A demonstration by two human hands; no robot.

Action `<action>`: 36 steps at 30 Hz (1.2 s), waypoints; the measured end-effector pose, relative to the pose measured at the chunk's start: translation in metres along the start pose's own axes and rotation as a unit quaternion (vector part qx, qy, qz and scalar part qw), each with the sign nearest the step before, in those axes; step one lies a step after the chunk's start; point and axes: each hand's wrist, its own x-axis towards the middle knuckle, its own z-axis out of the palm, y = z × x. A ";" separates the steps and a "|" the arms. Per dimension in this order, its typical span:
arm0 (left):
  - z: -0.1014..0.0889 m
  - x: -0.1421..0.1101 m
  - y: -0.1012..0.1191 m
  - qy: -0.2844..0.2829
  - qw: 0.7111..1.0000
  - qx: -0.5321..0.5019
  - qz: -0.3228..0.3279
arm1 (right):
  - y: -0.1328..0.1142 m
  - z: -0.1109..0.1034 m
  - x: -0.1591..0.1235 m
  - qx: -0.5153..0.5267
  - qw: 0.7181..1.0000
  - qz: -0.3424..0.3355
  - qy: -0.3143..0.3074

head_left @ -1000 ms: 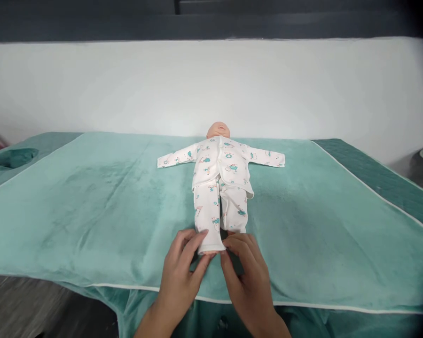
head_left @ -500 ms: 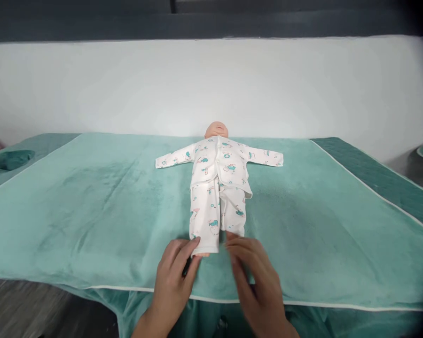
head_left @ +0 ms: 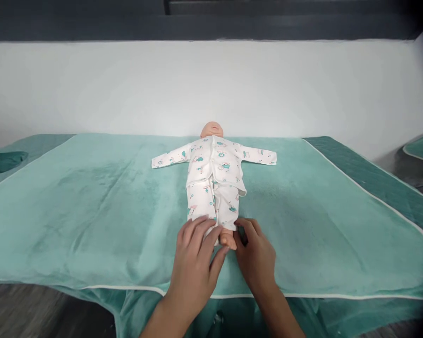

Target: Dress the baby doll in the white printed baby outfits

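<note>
A baby doll [head_left: 212, 128] lies on its back, dressed in a white printed jacket [head_left: 215, 162] and matching trousers [head_left: 228, 206]. My left hand [head_left: 197, 263] reaches across the lower part of the left-hand trouser leg and hides most of its cuff. Its fingers are curved and apart, with the thumb tip close to the doll's bare foot [head_left: 228, 238]. At the outer edge of the right-hand trouser leg, my right hand [head_left: 255, 256] pinches the cuff between thumb and fingers. That foot sticks out below the cuff; the other one is hidden.
A pale green padded cover [head_left: 91, 211] with white piping lies under the doll, its front edge hanging down. Behind it rises a white wall [head_left: 211, 84]. Dark green fabric [head_left: 7, 160] is bunched at the far left.
My left hand has moved right and up from the left-hand cuff towards the other leg. My right hand has shifted to that leg's outer cuff, and the bare foot now shows.
</note>
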 end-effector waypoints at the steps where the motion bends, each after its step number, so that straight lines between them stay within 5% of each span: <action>1: -0.002 0.006 -0.001 -0.030 1.000 0.004 0.003 | 0.000 0.001 0.001 -0.001 1.000 0.000 0.007; 5: -0.005 0.012 -0.006 -0.109 0.994 0.011 0.021 | 0.007 -0.004 -0.004 0.081 0.996 -0.043 -0.005; 13: 0.003 0.017 -0.004 -0.053 0.998 -0.001 0.037 | 0.024 -0.020 -0.017 0.289 0.952 -0.079 -0.069; 21: 0.012 0.019 0.002 0.019 0.996 -0.092 -0.004 | 0.024 -0.012 -0.016 0.291 0.954 -0.015 -0.066; 28: 0.007 0.019 0.008 0.034 0.993 -0.112 -0.030 | 0.034 -0.017 -0.019 0.385 0.919 -0.052 -0.072; 36: -0.003 0.005 0.013 0.035 0.992 -0.125 0.003 | 0.030 -0.019 -0.019 0.317 0.939 -0.104 -0.080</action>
